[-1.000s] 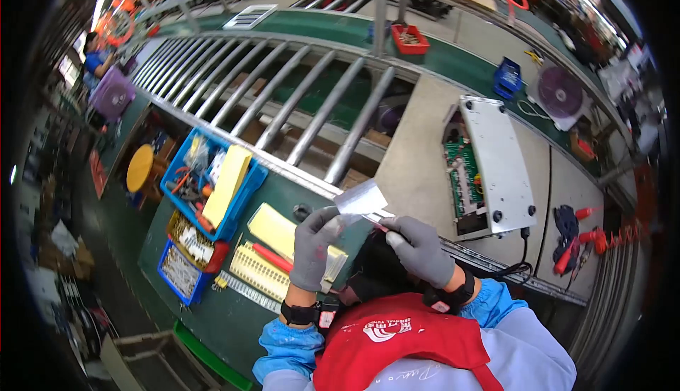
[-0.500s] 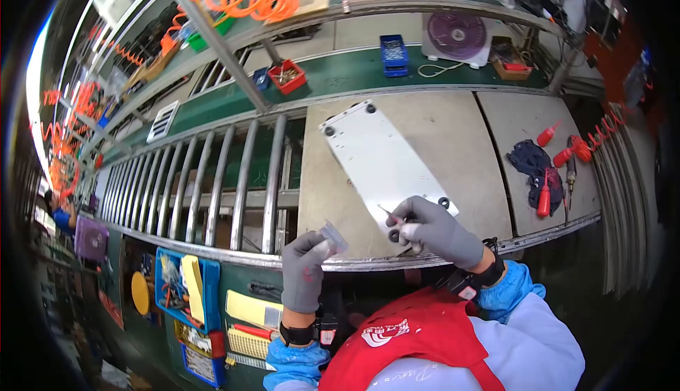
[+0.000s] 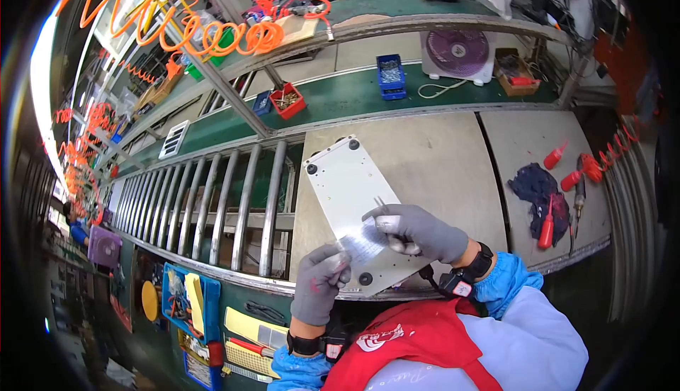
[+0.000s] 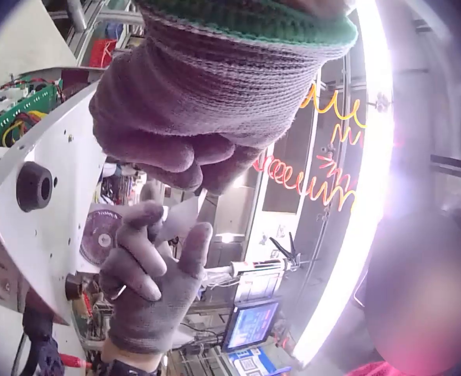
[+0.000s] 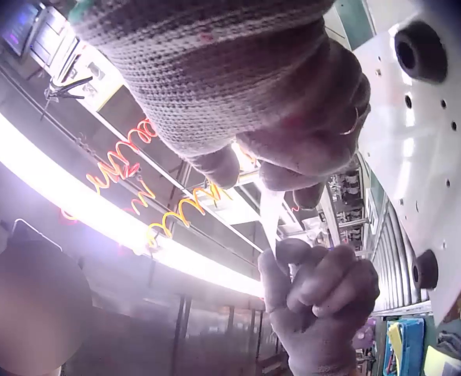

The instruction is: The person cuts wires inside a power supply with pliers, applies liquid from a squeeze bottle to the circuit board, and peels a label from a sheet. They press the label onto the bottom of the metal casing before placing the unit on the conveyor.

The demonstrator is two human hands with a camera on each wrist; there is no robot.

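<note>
Both gloved hands hold a small, thin silvery sheet (image 3: 363,245), its surface shiny with faint lines, over a white metal case. My left hand (image 3: 320,285) pinches the lower left edge between thumb and fingers. At the upper right edge, my right hand (image 3: 423,234) pinches the same sheet. Two thin prongs (image 3: 379,200), like tweezers tips, stick out above the right fingers. Beneath lies the white case (image 3: 347,178), with black round feet on its face. In the left wrist view, a green circuit board (image 4: 27,113) shows inside the case.
Metal rollers (image 3: 212,203) run off to the left. A dark cloth (image 3: 535,185) and red-handled tools (image 3: 547,228) lie at the right. Blue bins (image 3: 211,299) and yellow sheets (image 3: 244,324) sit at lower left. A fan (image 3: 457,52) stands at the back.
The head view has swung right since the first frame. The hands were apart half a second ago, with the sheet in the left; now they meet at the sheet, spread flat between them.
</note>
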